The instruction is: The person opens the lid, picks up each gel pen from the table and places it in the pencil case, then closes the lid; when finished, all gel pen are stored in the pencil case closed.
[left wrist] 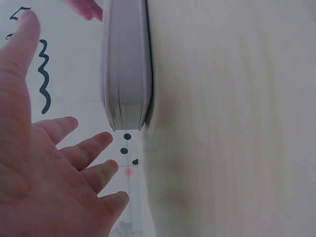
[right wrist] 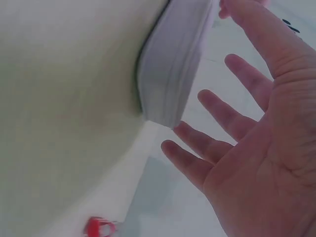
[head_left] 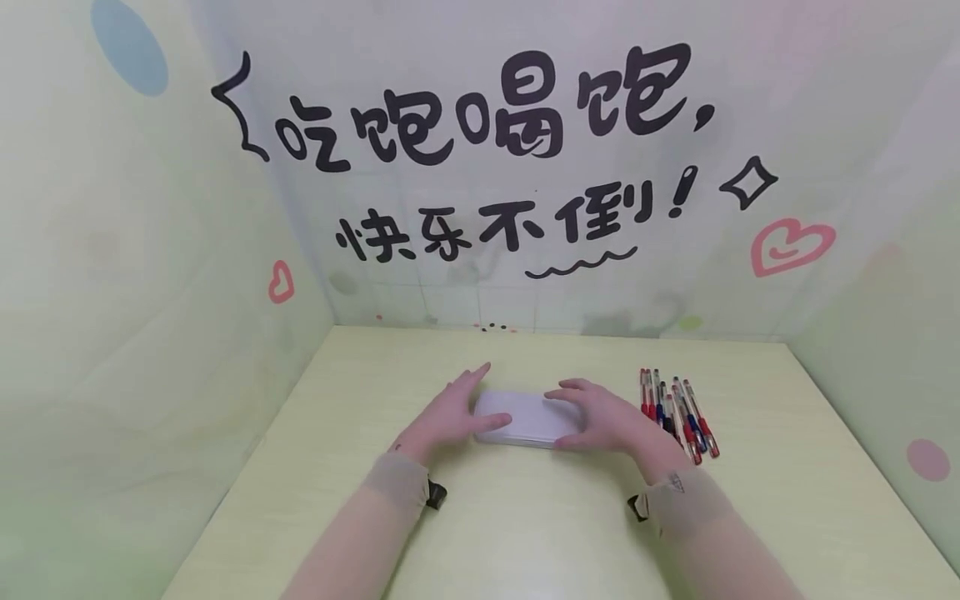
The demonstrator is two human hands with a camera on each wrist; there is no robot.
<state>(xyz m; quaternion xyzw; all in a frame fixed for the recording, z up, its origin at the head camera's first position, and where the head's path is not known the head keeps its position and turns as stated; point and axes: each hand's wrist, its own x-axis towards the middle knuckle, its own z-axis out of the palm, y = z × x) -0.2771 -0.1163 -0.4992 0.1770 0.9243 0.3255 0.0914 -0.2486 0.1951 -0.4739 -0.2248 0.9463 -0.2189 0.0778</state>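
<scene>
A pale lavender-white flat box [head_left: 528, 419] lies on the table between the two hands; its layered side shows in the left wrist view [left wrist: 129, 64] and the right wrist view [right wrist: 170, 69]. At the box's left end is the left hand [head_left: 453, 414], fingers spread and relaxed, thumb over the near left corner. The right hand [head_left: 603, 418] is at the right end, its fingers apart and reaching over the top. In the wrist views the left palm [left wrist: 59, 168] and right palm [right wrist: 266, 148] face the box without gripping it. Whether any fingertip touches it, I cannot tell.
Several red, blue and black pens [head_left: 678, 417] lie in a loose group just right of the right hand. The pale wooden table [head_left: 525, 533] ends at a printed backdrop [head_left: 465, 292] with black lettering, and similar sheets stand at both sides.
</scene>
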